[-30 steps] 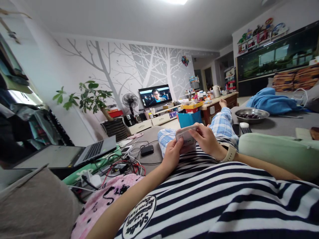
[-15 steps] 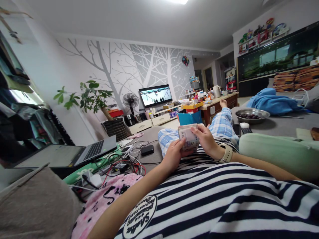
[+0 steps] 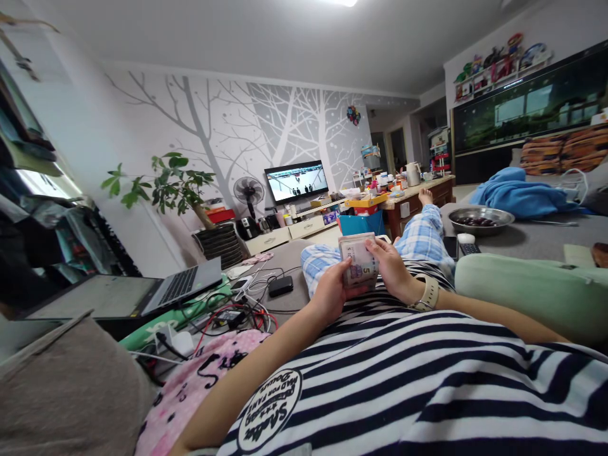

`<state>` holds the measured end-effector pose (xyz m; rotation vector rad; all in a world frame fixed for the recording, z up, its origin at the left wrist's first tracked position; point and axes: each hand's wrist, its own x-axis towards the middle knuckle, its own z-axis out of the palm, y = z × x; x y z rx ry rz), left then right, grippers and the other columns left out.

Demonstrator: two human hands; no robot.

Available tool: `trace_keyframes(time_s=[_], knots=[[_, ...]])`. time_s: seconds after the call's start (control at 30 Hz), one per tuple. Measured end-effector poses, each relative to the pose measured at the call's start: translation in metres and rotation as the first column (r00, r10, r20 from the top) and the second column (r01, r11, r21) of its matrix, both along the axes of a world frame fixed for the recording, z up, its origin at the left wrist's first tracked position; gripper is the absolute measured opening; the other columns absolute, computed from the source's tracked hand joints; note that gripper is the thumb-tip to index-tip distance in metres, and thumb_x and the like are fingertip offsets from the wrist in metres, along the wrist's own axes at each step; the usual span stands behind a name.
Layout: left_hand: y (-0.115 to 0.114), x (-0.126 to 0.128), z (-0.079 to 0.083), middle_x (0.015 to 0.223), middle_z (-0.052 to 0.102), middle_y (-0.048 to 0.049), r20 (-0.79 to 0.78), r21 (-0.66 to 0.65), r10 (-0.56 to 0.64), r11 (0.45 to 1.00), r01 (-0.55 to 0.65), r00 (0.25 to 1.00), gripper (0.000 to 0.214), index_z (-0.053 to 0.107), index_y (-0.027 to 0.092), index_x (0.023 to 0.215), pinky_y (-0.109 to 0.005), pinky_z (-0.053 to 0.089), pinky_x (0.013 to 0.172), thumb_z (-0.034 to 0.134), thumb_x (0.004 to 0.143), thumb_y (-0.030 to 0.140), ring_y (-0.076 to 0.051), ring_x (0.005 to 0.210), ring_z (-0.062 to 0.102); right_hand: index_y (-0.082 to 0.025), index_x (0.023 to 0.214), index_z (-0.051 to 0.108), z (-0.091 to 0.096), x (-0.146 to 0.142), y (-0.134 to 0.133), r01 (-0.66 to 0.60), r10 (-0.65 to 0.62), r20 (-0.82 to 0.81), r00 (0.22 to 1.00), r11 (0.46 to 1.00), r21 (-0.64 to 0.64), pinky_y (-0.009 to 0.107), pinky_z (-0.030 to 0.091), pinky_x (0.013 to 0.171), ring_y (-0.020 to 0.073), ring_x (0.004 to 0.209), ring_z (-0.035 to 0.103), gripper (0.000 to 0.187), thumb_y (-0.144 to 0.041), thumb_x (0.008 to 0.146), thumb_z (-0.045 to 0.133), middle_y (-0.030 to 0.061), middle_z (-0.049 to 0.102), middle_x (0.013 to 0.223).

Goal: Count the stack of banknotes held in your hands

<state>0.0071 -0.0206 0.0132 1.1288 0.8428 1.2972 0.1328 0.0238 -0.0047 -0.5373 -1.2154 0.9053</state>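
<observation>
I lie back on a grey sofa in a striped shirt and hold a stack of banknotes (image 3: 360, 259) above my belly. My left hand (image 3: 330, 292) grips the stack's lower left side, thumb on the top note. My right hand (image 3: 393, 267), a watch on its wrist, holds the right edge, fingers curled over the top note marked 5. The stack stands nearly upright, facing me.
An open laptop (image 3: 142, 294) and tangled cables (image 3: 237, 310) lie at my left. A metal bowl (image 3: 481, 219), two remotes (image 3: 463, 244) and a blue blanket (image 3: 517, 190) sit on the sofa at right. A green cushion (image 3: 522, 285) is beside my right arm. A TV (image 3: 296, 181) plays ahead.
The stack has tipped from flat to upright, facing me, and my right fingers have shifted on the top note. The TV picture has changed.
</observation>
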Motion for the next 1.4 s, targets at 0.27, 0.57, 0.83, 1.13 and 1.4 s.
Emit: trace_keyframes(time_s=[0.27, 0.57, 0.83, 1.13, 1.4], knots=[[0.01, 0.001, -0.012, 0.098, 0.072, -0.0086, -0.036, 0.12, 0.067, 0.991, -0.062, 0.997, 0.025, 0.068, 0.018, 0.096, -0.042, 0.059, 0.07, 0.059, 0.082, 0.036, -0.026, 0.087, 0.068, -0.018, 0.083, 0.065, 0.002, -0.006, 0.007, 0.007, -0.007, 0.055, 0.998, 1.0, 0.005, 0.027, 0.044, 0.06, 0.0152, 0.067, 0.055, 0.042, -0.059, 0.079, 0.055, 0.0034, 0.065, 0.074], [0.02, -0.006, -0.016, 0.091, 0.069, -0.0036, 0.131, 0.092, 0.188, 0.975, -0.201, 0.973, 0.021, 0.064, 0.018, 0.096, -0.04, 0.059, 0.07, 0.058, 0.081, 0.032, -0.02, 0.077, 0.066, -0.022, 0.099, 0.048, -0.004, 0.002, 0.005, 0.146, -0.156, 0.079, 0.985, 0.981, 0.129, 0.025, 0.044, 0.06, 0.0126, 0.067, 0.053, 0.038, -0.052, 0.079, 0.061, -0.0017, 0.056, 0.08], [0.019, -0.006, -0.015, 0.092, 0.07, -0.0044, 0.107, 0.08, 0.173, 0.98, -0.182, 0.979, 0.023, 0.065, 0.018, 0.097, -0.035, 0.058, 0.064, 0.059, 0.079, 0.031, -0.019, 0.075, 0.066, -0.022, 0.069, 0.048, -0.005, 0.005, 0.004, 0.159, -0.201, 0.213, 0.956, 0.967, 0.2, 0.028, 0.036, 0.052, 0.0139, 0.056, 0.045, 0.034, -0.051, 0.079, 0.063, -0.0032, 0.048, 0.057], [0.017, -0.006, -0.014, 0.091, 0.071, -0.005, 0.096, 0.076, 0.138, 0.986, -0.146, 0.986, 0.024, 0.066, 0.016, 0.097, -0.038, 0.058, 0.068, 0.061, 0.077, 0.027, -0.02, 0.076, 0.067, -0.021, 0.067, 0.049, -0.007, 0.006, 0.005, 0.194, -0.237, 0.218, 0.947, 0.96, 0.203, 0.027, 0.035, 0.052, 0.0131, 0.054, 0.044, 0.034, -0.05, 0.077, 0.064, -0.0032, 0.05, 0.056], [0.021, -0.007, -0.013, 0.091, 0.07, -0.0034, 0.142, 0.045, 0.179, 0.981, -0.187, 0.974, 0.023, 0.065, 0.017, 0.099, -0.035, 0.059, 0.067, 0.062, 0.079, 0.028, -0.017, 0.074, 0.066, -0.021, 0.066, 0.05, -0.004, 0.006, 0.001, 0.229, -0.289, 0.237, 0.927, 0.94, 0.252, 0.027, 0.036, 0.055, 0.013, 0.057, 0.044, 0.031, -0.045, 0.08, 0.062, -0.0022, 0.051, 0.059]])
